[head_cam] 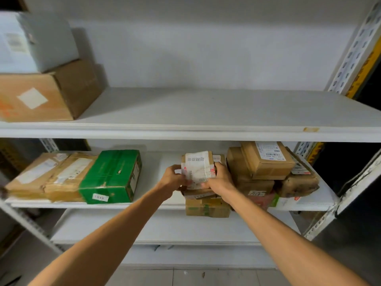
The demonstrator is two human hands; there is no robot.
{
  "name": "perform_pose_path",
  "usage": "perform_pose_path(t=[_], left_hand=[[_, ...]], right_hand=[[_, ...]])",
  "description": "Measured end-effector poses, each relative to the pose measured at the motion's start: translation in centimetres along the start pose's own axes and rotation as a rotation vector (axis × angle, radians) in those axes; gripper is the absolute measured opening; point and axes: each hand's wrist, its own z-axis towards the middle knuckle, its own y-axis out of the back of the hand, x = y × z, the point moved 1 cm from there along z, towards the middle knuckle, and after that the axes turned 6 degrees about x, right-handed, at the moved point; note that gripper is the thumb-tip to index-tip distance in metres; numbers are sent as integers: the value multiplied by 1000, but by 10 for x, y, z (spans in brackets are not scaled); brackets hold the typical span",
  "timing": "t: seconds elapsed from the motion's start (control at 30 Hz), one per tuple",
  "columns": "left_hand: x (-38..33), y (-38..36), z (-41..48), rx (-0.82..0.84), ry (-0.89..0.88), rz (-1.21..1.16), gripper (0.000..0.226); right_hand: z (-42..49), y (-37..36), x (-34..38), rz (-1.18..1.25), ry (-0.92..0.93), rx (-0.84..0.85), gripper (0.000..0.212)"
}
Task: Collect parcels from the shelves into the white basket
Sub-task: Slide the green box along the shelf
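A small brown parcel with a white label [197, 164] tops a short stack on the middle shelf [152, 205]. My left hand [174, 178] grips its left side and my right hand [219, 179] grips its right side. Under it lie a flat brown parcel [198, 193] and a taped carton [207, 208] at the shelf's front edge. To the right is a pile of brown parcels [266, 162]. A green box [112, 176] and flat brown parcels [47, 176] lie to the left. The white basket is not in view.
The upper shelf [206, 112] carries a brown carton [47, 93] with a white box [35, 40] on top, at the far left. A lower shelf [165, 226] shows beneath my arms. Perforated metal uprights [354, 48] frame the right side.
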Motion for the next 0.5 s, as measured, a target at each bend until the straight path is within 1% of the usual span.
perform_pose_path(t=[0.07, 0.13, 0.27, 0.4, 0.5], left_hand=[[8, 14, -10, -17, -3, -20, 59], [16, 27, -16, -43, 2, -65, 60], [22, 47, -25, -53, -17, -73, 61], [25, 62, -29, -66, -23, -5, 65], [27, 70, -29, -64, -27, 36, 64]], right_hand=[[-5, -10, 9, -73, 60, 1, 59], [-9, -21, 17, -84, 89, 18, 56], [-14, -40, 25, -50, 107, 41, 58], [-18, -58, 22, 56, 63, 41, 70], [-18, -71, 17, 92, 39, 29, 70]])
